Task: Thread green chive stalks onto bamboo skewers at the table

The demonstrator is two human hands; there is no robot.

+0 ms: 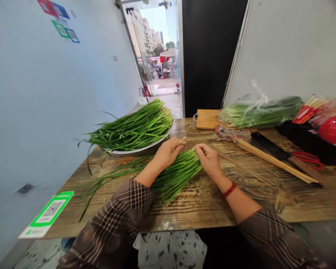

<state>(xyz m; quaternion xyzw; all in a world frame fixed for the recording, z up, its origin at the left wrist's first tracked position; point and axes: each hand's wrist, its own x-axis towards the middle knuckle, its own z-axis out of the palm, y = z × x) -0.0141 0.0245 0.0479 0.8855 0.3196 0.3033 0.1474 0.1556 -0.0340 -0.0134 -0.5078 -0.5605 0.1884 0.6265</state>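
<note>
A flat bunch of garlic chives (177,175) lies on the wooden table, pale cut ends toward the upper right. My left hand (168,151) is over the bunch's upper left edge, its thumb and fingers pinched together. A small pale green tip, apparently a chive stalk (184,139), pokes out at those fingertips. At the cut ends, my right hand (208,158) has its fingers curled and closed on the chives; whether it also holds something thin is hidden. Loose chives (100,180) trail off to the left. Behind my left hand, a basin (145,148) is heaped with more chives (134,129).
Thin bamboo skewers (246,169) and a thicker bundle of sticks (274,161) lie right of my hand. Beyond are a dark-bladed knife (277,149), a cutting board (207,118), bagged greens (261,112) and a red bag (334,130). A wall (44,112) borders the left side.
</note>
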